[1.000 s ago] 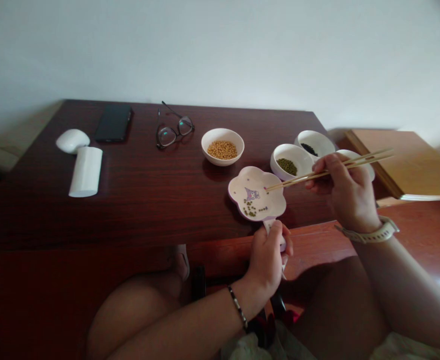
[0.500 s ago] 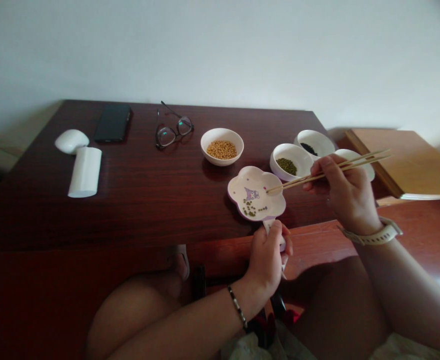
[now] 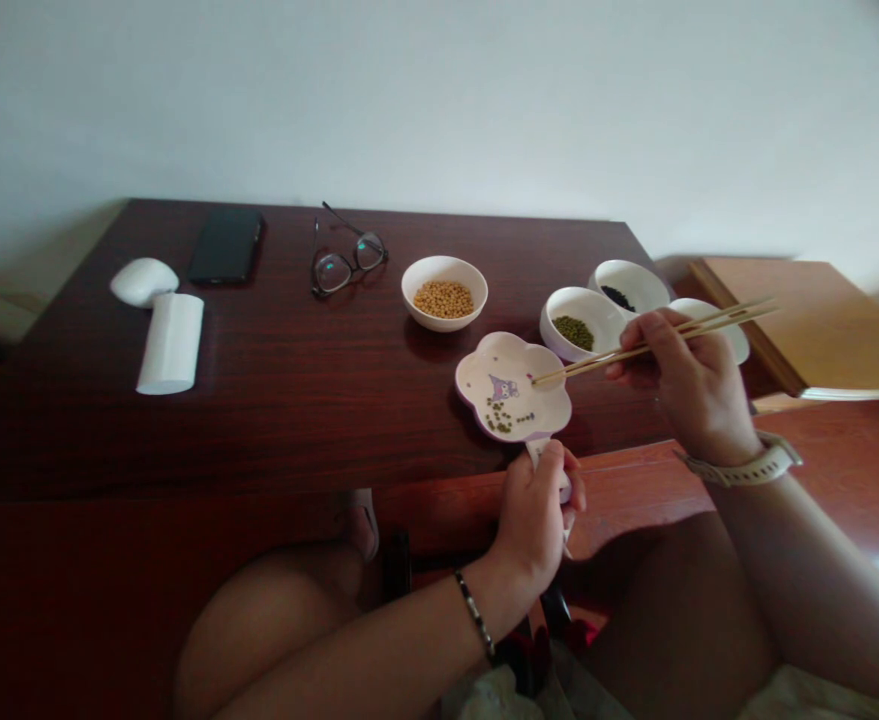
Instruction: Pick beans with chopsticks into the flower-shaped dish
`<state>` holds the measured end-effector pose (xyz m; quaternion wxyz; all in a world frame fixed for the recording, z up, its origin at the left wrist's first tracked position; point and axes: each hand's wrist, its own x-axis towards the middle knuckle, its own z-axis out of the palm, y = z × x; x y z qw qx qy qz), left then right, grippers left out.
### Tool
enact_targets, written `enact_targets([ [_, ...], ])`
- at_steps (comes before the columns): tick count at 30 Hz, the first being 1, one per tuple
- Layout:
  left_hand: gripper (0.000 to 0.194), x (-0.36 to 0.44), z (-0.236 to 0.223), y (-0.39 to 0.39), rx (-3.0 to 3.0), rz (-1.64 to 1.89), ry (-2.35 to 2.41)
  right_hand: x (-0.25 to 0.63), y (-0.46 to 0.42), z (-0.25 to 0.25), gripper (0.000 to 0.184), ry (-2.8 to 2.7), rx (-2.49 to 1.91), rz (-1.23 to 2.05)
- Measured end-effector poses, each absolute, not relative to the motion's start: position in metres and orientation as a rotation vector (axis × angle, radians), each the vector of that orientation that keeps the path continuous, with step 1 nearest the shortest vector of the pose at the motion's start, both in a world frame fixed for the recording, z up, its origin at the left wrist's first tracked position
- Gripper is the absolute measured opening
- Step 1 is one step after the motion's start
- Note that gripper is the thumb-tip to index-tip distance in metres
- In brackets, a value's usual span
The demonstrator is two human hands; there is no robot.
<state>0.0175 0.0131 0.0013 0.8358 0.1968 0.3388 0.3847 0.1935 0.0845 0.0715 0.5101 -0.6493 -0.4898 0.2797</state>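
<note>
My left hand (image 3: 536,510) is closed round the handle of a white, flower-shaped dish (image 3: 518,355) with a lilac rim and a cartoon figure on it. Several green beans (image 3: 497,420) lie toward the near side of that dish. Wooden chopsticks (image 3: 589,365) are pinched in my right hand (image 3: 686,385), their tips at the dish's inner surface, with no bean seen between them. Behind the dish stands a white bowl (image 3: 551,310) of green beans. A second white bowl (image 3: 645,280) holds dark beans, and another pale bowl (image 3: 739,345) is partly hidden by my right hand.
A white bowl (image 3: 444,268) of yellow soybeans stands mid-table. Glasses (image 3: 349,268), a black flat case (image 3: 227,245), a white rounded object (image 3: 144,282) and a white cylinder (image 3: 170,345) lie farther left on the dark table (image 3: 296,400). A lighter wooden surface (image 3: 821,320) adjoins at right.
Almost nothing differs. The chopsticks and my right hand have shifted very slightly; the dish and my left hand stay in place.
</note>
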Motion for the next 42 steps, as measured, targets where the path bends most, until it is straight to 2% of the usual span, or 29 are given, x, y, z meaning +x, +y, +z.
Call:
enact_targets([
  [11, 0.038, 0.018, 0.002, 0.013, 0.418, 0.829, 0.709, 0.204, 0.09, 0.072, 0.027, -0.97, -1.42, 0.707],
  [18, 0.037, 0.016, 0.004, 0.013, 0.425, 0.812, 0.719, 0.223, 0.102, 0.081, 0.02, -0.831, -1.28, 0.339],
  [21, 0.037, 0.017, 0.003, 0.013, 0.425, 0.806, 0.729, 0.225, 0.102, 0.081, 0.021, -0.828, -1.233, 0.286],
  [25, 0.037, 0.017, 0.002, 0.013, 0.416, 0.808, 0.729, 0.216, 0.097, 0.077, 0.023, -0.902, -1.249, 0.41],
  [31, 0.037, 0.017, 0.004, 0.014, 0.418, 0.821, 0.724, 0.196, 0.086, 0.072, 0.034, -1.121, -1.379, 0.846],
  [42, 0.036, 0.016, 0.005, 0.014, 0.424, 0.819, 0.726, 0.197, 0.081, 0.077, 0.032, -1.196, -1.468, 1.013],
])
